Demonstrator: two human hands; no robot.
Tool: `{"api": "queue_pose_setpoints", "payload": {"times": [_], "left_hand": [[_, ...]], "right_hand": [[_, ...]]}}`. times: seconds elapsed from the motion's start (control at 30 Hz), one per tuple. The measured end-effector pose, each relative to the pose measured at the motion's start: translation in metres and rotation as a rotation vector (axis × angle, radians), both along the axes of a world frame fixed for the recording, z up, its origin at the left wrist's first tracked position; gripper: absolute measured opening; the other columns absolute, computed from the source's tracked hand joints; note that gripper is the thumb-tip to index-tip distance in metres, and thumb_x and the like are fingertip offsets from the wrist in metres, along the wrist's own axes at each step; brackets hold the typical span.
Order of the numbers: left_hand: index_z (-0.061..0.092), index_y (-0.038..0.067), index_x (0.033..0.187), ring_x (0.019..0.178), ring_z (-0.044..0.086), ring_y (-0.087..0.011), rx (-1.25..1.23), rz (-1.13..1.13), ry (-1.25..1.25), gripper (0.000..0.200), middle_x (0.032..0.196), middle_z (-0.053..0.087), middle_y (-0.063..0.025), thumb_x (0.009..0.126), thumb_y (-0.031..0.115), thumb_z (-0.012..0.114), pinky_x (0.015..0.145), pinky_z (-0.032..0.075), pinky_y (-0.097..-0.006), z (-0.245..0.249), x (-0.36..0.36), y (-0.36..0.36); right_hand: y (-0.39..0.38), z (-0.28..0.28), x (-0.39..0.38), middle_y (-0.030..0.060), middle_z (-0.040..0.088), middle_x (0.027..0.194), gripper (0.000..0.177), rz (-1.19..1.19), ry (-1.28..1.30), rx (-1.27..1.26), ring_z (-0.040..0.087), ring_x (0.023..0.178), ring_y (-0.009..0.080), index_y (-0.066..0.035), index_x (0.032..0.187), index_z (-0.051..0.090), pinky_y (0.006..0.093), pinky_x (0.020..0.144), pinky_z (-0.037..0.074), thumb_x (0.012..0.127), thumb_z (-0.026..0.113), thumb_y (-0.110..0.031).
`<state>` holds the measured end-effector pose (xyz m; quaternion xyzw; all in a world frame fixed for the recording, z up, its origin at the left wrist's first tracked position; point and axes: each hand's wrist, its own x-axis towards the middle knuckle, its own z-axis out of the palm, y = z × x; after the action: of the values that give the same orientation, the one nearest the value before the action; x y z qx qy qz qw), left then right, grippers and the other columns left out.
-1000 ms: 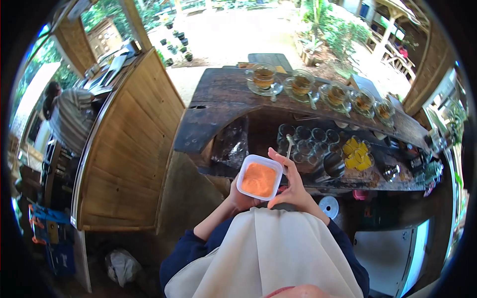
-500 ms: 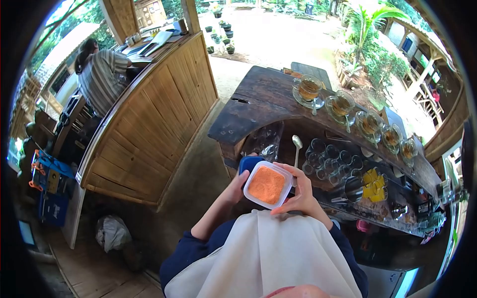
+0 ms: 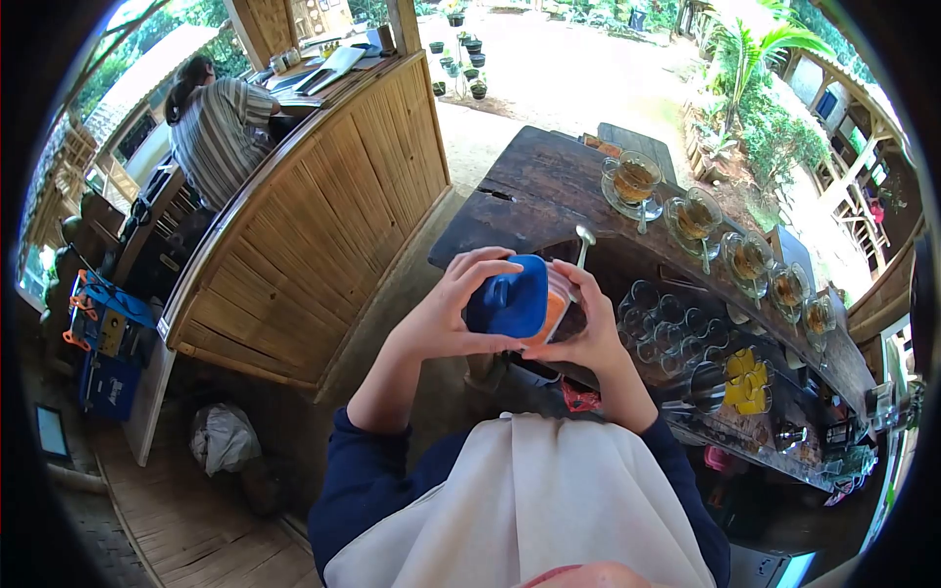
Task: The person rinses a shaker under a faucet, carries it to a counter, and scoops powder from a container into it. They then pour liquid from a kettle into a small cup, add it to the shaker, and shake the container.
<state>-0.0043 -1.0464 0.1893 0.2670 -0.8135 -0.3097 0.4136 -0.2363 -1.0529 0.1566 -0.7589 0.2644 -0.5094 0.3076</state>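
My left hand [image 3: 446, 309] grips a square blue lid [image 3: 512, 299] and holds it partly over a small translucent plastic container [image 3: 556, 318]. Orange powder [image 3: 555, 306] shows at the lid's right side, in the uncovered part. My right hand [image 3: 595, 328] is wrapped round the container from the right. A metal spoon [image 3: 585, 236] sticks up just beyond my right fingers, its handle running down behind them. Both hands are in front of my chest, near the dark wooden counter [image 3: 510, 211].
Several glass cups of amber drink on saucers [image 3: 634, 181] line the counter. Below, the shelf carries upturned glasses [image 3: 667, 318] and a glass of yellow pieces [image 3: 747, 380]. To the left, a person in a striped shirt [image 3: 221, 132] sits behind a wooden desk [image 3: 323, 220].
The blue lid has come from beside the container to partly over it, in my left hand. Both hands and the spoon have moved forward, and the container has tilted.
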Motion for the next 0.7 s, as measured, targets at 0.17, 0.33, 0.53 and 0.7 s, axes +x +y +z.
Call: {"api": "queue_pose_setpoints", "payload": {"times": [0.17,0.33,0.53,0.7], "left_hand": [[0.054,0.015,0.128,0.128,0.04,-0.0343,-0.026,0.021,-0.073,0.071,0.14,0.038,-0.0161,0.065,0.029,0.084,0.102,0.035,-0.0425,0.008,0.009,-0.03],[0.054,0.02,0.127,0.128,0.039,-0.0366,0.004,0.003,-0.12,0.065,0.14,0.036,-0.0165,0.069,0.032,0.081,0.101,0.038,-0.0448,0.01,0.02,-0.054],[0.057,0.017,0.123,0.129,0.037,-0.0338,0.071,0.005,-0.176,0.062,0.139,0.038,-0.0142,0.066,0.029,0.08,0.101,0.036,-0.0434,0.01,0.033,-0.074],[0.061,0.016,0.117,0.128,0.038,-0.0325,0.061,0.014,-0.181,0.06,0.137,0.041,-0.0132,0.063,0.031,0.082,0.102,0.035,-0.0431,0.015,0.035,-0.087]], "right_hand": [[-0.029,0.0,0.012,0.0148,0.058,0.12,0.1,0.08,-0.111,0.127,0.057,0.111,0.0218,0.001,0.129,0.042,0.0357,0.096,0.045,0.049,0.094,-0.028],[-0.062,0.002,0.027,0.0137,0.057,0.119,0.102,0.079,-0.036,0.135,0.056,0.112,0.0206,0.001,0.129,0.041,0.0349,0.094,0.046,0.047,0.095,-0.029],[-0.091,-0.011,0.041,0.0122,0.053,0.124,0.099,0.184,-0.141,0.258,0.055,0.112,0.021,0.001,0.129,0.041,0.0358,0.096,0.045,0.05,0.094,-0.026],[-0.109,-0.02,0.055,0.0118,0.047,0.129,0.096,0.313,-0.264,0.274,0.048,0.119,0.0206,-0.001,0.133,0.037,0.0362,0.102,0.039,0.056,0.092,-0.02]]}}
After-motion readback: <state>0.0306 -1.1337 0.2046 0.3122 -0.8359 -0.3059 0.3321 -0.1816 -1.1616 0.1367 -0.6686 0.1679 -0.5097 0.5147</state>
